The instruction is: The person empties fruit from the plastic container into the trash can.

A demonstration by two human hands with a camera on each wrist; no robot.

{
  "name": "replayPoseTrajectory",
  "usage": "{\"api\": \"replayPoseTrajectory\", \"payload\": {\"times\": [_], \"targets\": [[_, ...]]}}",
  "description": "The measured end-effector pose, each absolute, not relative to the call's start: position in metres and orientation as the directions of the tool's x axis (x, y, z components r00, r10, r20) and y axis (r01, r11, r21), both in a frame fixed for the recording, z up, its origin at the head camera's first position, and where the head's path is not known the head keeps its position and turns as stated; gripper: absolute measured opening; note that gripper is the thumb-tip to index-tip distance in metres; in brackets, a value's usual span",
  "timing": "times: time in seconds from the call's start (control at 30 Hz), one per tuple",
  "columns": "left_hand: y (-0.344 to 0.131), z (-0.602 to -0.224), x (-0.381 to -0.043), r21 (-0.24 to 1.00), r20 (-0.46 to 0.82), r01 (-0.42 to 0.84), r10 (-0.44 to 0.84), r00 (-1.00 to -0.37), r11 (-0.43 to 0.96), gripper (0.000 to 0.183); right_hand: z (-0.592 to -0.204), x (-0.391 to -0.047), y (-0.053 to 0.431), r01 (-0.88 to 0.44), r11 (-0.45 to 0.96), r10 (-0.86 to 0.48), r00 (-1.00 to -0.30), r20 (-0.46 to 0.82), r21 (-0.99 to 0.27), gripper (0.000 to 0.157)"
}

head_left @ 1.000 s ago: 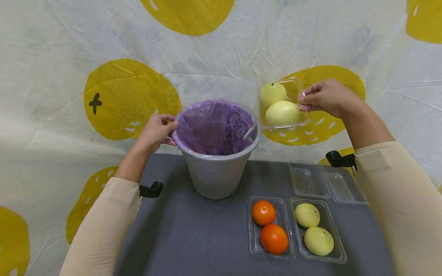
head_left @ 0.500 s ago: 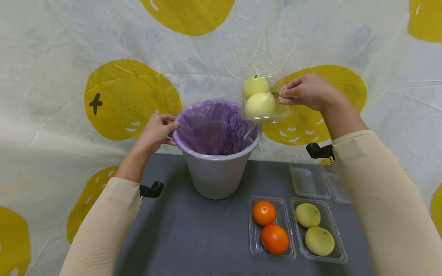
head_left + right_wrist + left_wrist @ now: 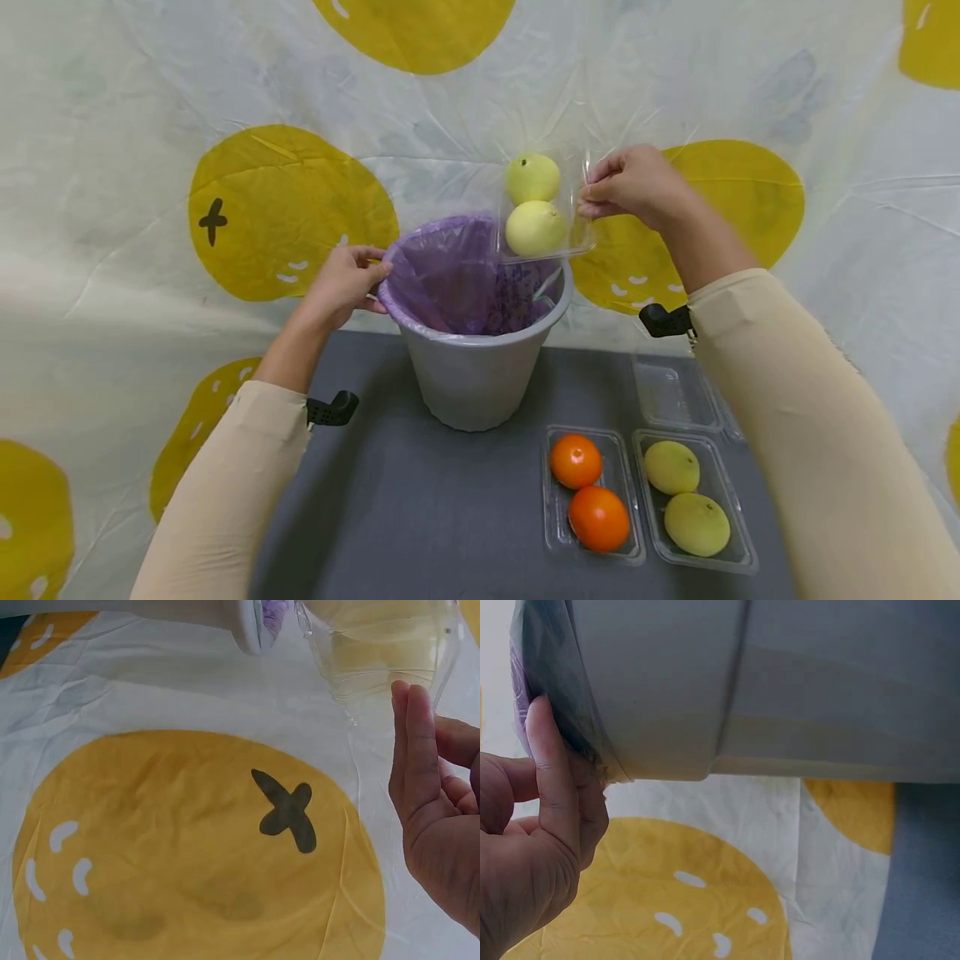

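My left hand (image 3: pixel 347 283) pinches the rim of a light grey bin (image 3: pixel 472 383), left of its mouth. A purple plastic bag (image 3: pixel 450 279) lines the bin and folds over the rim; in the left wrist view the thumb and fingers sit at that fold. Raised over the bin's back right, a clear plastic tray (image 3: pixel 576 237) is pinched at its right edge by my right hand (image 3: pixel 633 190). It is tipped toward the camera and carries two pale yellow-green round fruits (image 3: pixel 536 228). Seen from the right wrist, straight fingers (image 3: pixel 421 750) press the tray's underside.
On the dark grey table (image 3: pixel 450 500), a clear tray with two orange fruits (image 3: pixel 598 518) stands beside another with two yellow-green fruits (image 3: pixel 697 524). Behind these lies an empty clear tray (image 3: pixel 675 396), with one more partly hidden by my right sleeve (image 3: pixel 810 417). A fruit-print cloth (image 3: pixel 450 108) hangs behind.
My right hand has moved left and slightly up with the tray and its two fruits, from right of the bin to above its right side. The left hand stays at the rim.
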State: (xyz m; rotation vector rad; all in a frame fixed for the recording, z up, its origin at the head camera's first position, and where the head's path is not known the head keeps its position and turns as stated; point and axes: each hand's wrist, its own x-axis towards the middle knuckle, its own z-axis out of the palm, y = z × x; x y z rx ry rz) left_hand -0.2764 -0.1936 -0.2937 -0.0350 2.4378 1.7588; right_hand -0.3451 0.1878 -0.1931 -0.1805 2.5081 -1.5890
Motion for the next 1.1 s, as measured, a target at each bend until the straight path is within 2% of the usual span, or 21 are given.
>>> {"api": "replayPoseTrajectory", "payload": {"times": [0.13,0.33,0.5,0.77,1.1], "targets": [[-0.193,-0.294,-0.276,0.943,-0.127,-0.101,0.061,-0.990,0.316,0.047,-0.193,-0.344,0.179,-0.053,0.467,-0.185,-0.982,-0.039,-0.883,0.018],[-0.194,-0.293,-0.277,0.944,-0.122,-0.095,0.068,-0.990,0.316,0.046,-0.198,-0.342,0.171,-0.116,0.453,-0.159,-0.986,0.048,-0.884,0.019],[-0.198,-0.294,-0.275,0.947,-0.120,-0.093,0.072,-0.990,0.306,0.047,-0.209,-0.340,0.165,-0.174,0.511,-0.141,-0.983,0.118,-0.842,0.021],[-0.198,-0.297,-0.273,0.942,-0.116,-0.085,0.077,-0.990,0.324,0.044,-0.220,-0.339,0.160,-0.170,0.475,-0.110,-0.985,0.134,-0.863,0.020],[-0.197,-0.299,-0.274,0.940,-0.119,-0.088,0.074,-0.990,0.328,0.044,-0.221,-0.339,0.151,-0.240,0.464,-0.053,-0.969,0.243,-0.853,0.012]]}}
